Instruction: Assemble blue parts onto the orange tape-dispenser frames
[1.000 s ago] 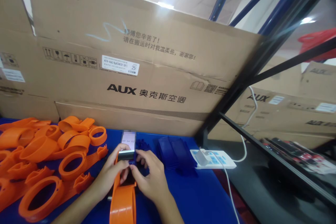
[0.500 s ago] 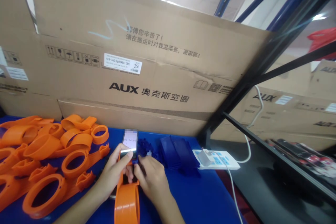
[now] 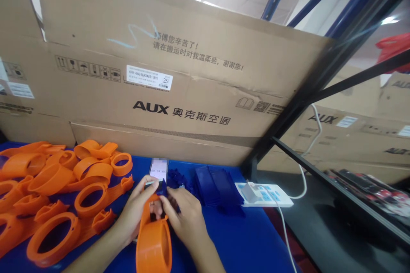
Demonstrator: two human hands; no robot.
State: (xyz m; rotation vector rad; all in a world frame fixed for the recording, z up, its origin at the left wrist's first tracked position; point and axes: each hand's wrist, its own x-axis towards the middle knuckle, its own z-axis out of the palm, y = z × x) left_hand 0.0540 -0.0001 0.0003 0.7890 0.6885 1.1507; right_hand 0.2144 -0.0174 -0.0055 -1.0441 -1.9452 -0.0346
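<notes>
Both hands, left hand (image 3: 136, 213) and right hand (image 3: 185, 217), grip a glossy orange plastic dispenser (image 3: 153, 243), seemingly ring-shaped.

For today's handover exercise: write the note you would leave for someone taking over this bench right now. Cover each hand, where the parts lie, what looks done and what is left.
Left hand: grips the orange tape-dispenser frame at its top, thumb on a grey strip.
Right hand: fingertips press a small dark blue part at the frame's top end.
Parts: pile of orange frames on the left of the blue table; dark blue pieces beyond the right hand; a phone showing a timer.
Done: cannot tell whether any are finished.
Left: the blue part does not look seated yet.
</notes>
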